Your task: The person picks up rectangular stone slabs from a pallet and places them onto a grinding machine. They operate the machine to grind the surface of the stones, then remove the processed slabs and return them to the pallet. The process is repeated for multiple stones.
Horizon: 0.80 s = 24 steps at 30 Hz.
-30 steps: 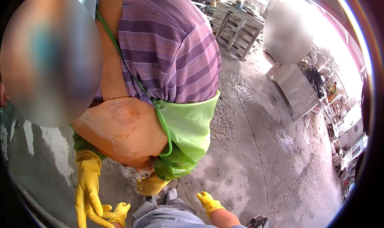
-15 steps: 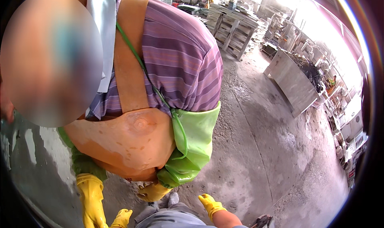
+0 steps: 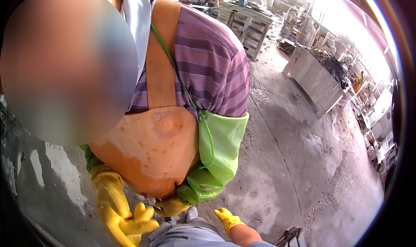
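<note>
A co-worker in an orange apron (image 3: 149,149) stands bent close in front of me. At the lower left, the co-worker's yellow-gloved hand (image 3: 110,199) reaches down. My left hand (image 3: 135,236), also yellow-gloved, appears against it; the two gloves overlap, so I cannot tell whose every finger is or whether something is between them. My right hand (image 3: 228,220), in a yellow glove, is at the lower middle with its fingers curled in and nothing visible in it. The co-worker's other yellow glove (image 3: 172,206) is below the apron, partly hidden by it.
Concrete floor (image 3: 277,160) spreads to the right. A grey, open-topped bin (image 3: 314,80) with dark scrap stands at the upper right. Stacked slabs beside a wooden rack (image 3: 247,28) are behind the co-worker. Machinery and clutter line the far right.
The co-worker has shifted right in the view. Their glove at the left has risen and moved right, overlapping my left hand's place. My right hand has hardly moved.
</note>
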Available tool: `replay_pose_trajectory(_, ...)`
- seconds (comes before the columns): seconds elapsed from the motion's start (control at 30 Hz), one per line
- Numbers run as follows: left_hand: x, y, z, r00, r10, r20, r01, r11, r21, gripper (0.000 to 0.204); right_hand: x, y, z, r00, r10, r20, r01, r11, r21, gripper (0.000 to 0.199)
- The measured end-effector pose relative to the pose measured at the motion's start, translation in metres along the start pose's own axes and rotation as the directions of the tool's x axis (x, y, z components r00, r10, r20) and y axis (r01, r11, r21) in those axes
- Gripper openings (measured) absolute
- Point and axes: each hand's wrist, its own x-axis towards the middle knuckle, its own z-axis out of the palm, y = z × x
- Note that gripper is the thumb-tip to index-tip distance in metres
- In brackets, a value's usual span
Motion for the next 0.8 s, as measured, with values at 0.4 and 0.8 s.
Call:
replay_pose_trajectory(0.4, 0.017, -0.023, -0.004, 0.997, -0.073, -0.011, 0.069, 0.969, -0.238, 0.051, -0.007, 0.025, 0.01, 0.998, 0.062, -0.002, -0.062, 0.998, -0.006, 0.078)
replay_pose_trajectory(0.8, -0.008, 0.043, -0.036, 0.951, -0.281, 0.13, 0.308, 0.902, -0.304, 0.052, -0.011, 0.015, -0.004, 0.998, 0.064, -0.01, -0.064, 0.998, -0.008, 0.079)
